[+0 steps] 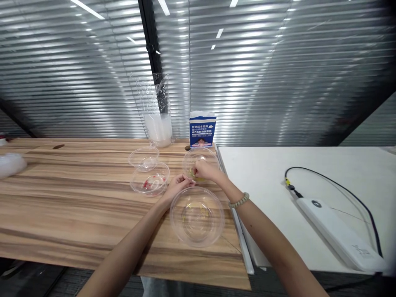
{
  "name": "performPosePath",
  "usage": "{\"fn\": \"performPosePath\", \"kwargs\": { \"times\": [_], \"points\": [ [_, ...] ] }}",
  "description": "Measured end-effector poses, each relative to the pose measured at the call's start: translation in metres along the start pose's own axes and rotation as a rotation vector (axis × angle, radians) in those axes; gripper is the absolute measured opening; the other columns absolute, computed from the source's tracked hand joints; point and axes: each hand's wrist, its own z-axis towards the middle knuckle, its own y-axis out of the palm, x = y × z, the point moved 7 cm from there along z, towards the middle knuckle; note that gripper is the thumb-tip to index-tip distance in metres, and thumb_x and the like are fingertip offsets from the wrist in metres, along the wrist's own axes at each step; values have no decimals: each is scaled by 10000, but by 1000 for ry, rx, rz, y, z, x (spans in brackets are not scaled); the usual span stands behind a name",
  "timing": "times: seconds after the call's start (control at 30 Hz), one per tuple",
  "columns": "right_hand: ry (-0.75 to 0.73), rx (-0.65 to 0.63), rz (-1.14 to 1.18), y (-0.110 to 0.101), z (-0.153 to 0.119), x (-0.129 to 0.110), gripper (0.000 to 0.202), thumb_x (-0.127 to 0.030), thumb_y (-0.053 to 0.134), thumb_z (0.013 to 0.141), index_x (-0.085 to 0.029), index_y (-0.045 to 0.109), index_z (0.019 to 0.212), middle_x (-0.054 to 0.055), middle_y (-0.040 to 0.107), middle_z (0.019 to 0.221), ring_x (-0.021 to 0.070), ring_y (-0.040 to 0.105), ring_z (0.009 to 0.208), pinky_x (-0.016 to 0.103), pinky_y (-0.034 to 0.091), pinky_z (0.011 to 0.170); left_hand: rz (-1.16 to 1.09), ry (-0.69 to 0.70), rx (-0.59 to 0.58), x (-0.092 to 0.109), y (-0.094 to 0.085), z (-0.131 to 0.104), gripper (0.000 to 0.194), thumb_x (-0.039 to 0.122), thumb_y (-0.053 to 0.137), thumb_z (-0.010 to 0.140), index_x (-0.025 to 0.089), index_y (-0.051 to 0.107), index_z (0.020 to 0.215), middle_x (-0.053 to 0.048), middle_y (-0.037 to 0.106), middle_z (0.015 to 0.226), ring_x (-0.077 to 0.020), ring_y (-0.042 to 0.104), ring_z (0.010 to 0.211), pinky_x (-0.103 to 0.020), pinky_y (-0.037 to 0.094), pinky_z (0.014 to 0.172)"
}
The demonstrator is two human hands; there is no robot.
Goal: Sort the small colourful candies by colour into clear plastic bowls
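Note:
My right hand (202, 170) reaches into the far clear bowl (213, 155), its fingers curled among small yellow pieces; what it pinches, if anything, is hidden. My left hand (180, 183) has its fingers together at the near left rim of that same bowl. Just below my hands stands a nearer clear bowl (197, 235) with a few small yellow pieces in it. To the left, another clear bowl (149, 192) holds small red pieces. Behind it lies a clear round lid or bowl (144, 152), partly overlapping it.
A stack of clear containers in a plastic sleeve (159, 128) stands at the back beside a blue packet (202, 131). A white power bank (338, 231) with a black cable lies on the white table (256, 165). At the far left is a translucent item (11, 164).

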Motion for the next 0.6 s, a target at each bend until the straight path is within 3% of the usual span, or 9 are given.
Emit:
{"fn": "performPosePath", "kwargs": {
  "times": [0.13,0.33,0.5,0.6],
  "points": [
    [-12,12,-13,3,2,3,156,-32,537,665,-123,545,539,-13,471,510,80,332,503,252,195,519,15,4,-9,0,0,0,247,331,771,637,157,597,654,-10,693,707,-153,647,737,-279,452,763],
    [-28,59,-26,-7,-2,-2,171,-3,510,669,-106,647,657,65,637,686,107,469,592,236,274,556,21,6,-8,-1,0,1,255,353,769,635,160,606,670,-10,689,700,-162,648,740,-292,457,771],
    [-65,74,29,-31,-14,-12,161,-4,551,698,-112,666,668,62,659,703,128,533,640,233,335,580,27,-1,12,-1,-1,0,238,339,767,632,162,610,664,-7,682,694,-157,639,720,-289,456,761],
    [-162,13,193,-50,-28,-24,87,-67,621,730,-125,684,719,40,670,717,129,560,665,224,384,598,39,4,15,-1,-2,1,227,332,757,639,164,607,666,-14,680,712,-159,628,725,-291,452,756]
  ]
}}
